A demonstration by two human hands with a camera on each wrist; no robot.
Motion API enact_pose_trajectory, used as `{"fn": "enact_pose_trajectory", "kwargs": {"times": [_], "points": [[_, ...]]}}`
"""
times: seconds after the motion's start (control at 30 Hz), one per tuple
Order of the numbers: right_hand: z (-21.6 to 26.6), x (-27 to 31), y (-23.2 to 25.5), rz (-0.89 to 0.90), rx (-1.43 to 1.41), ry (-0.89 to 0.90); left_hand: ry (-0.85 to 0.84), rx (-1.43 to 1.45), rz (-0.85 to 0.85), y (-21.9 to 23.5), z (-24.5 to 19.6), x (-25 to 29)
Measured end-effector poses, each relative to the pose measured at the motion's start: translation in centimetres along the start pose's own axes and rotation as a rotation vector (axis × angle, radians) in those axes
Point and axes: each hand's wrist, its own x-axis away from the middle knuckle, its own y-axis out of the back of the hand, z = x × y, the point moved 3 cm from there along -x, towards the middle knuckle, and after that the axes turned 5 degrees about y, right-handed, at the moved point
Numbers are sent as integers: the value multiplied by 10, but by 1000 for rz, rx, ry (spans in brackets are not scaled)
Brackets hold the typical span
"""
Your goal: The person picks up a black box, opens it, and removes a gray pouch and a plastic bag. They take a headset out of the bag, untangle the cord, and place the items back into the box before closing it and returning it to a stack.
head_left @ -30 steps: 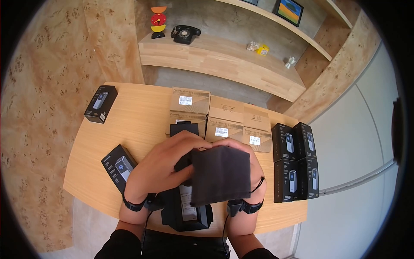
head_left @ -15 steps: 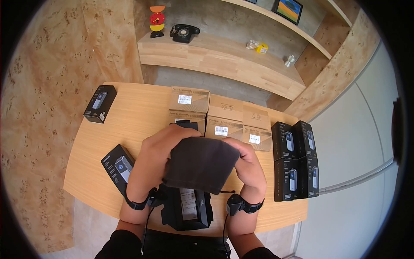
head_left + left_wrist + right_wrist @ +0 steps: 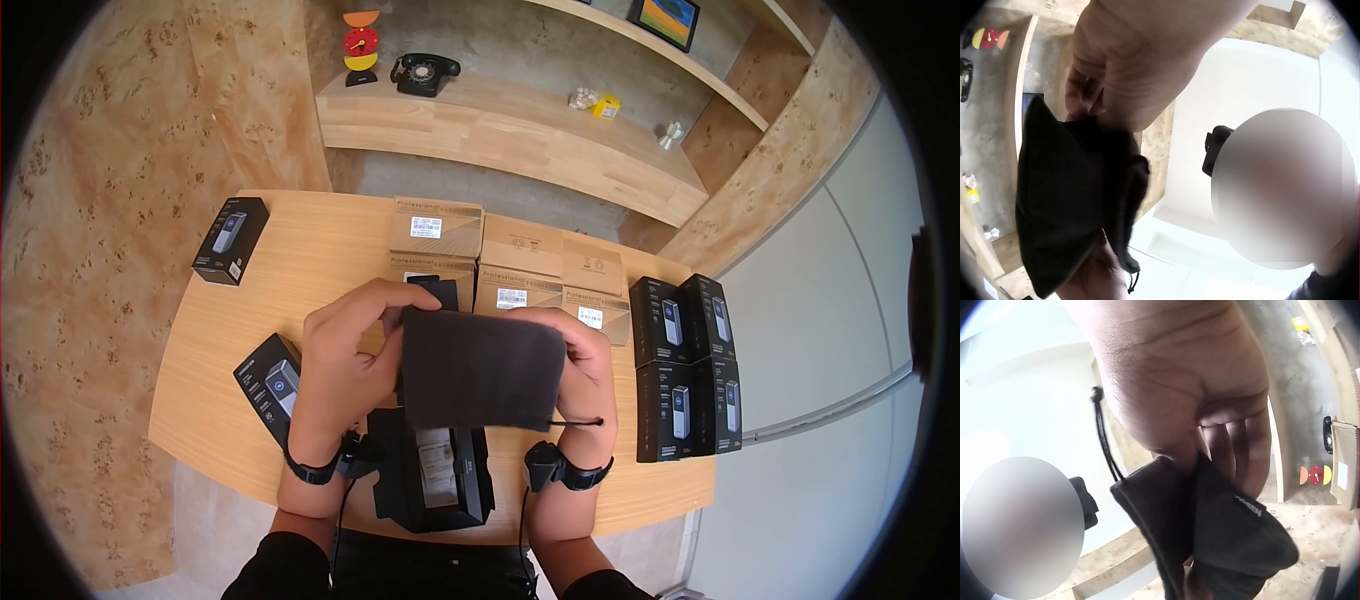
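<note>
Both hands hold up a dark grey drawstring pouch (image 3: 485,370) between them, over the table. My left hand (image 3: 345,350) pinches its left edge, the thumb bent against the cloth. At the opposite side my right hand (image 3: 587,372) grips it, fingers partly hidden behind the fabric. The black cord (image 3: 1104,437) dangles from one corner, and a small tag shows on the cloth in the right wrist view. Below the pouch lies an opened black box (image 3: 465,500) with a clear packet of printed paper (image 3: 437,475) inside. What the pouch contains is hidden.
Brown cartons (image 3: 520,245) are stacked behind the hands. Four-sided black product boxes (image 3: 665,410) stand grouped at the right; another black box (image 3: 268,385) lies by my left wrist, and one more (image 3: 232,240) is at the far left. A shelf (image 3: 500,130) carries a black telephone (image 3: 424,74).
The pouch has turned and levelled between the hands, its cord end swinging out to the right. My left hand has shifted left and opened the distance from my right.
</note>
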Motion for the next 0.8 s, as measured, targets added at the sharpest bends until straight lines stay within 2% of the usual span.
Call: {"fn": "enact_pose_trajectory", "kwargs": {"times": [0.07,0.17,0.27,0.37,0.47,0.57,0.8], "points": [[0,-2,-2,-25,15,34,-23,35,-22,-3,3,-1],[2,-1,0,-78,3,49,76,151,-14,-3,5,-2],[1,3,4,-144,-30,79,134,171,32,-1,3,0],[2,3,7,-177,-23,110,105,102,111,-2,5,-2],[-3,6,11,-154,-50,161,191,215,122,-9,6,-1],[0,6,11,-156,-74,165,289,176,184,-8,0,-2],[-1,5,15,-62,-48,226,321,258,181,-10,6,-1]]}}
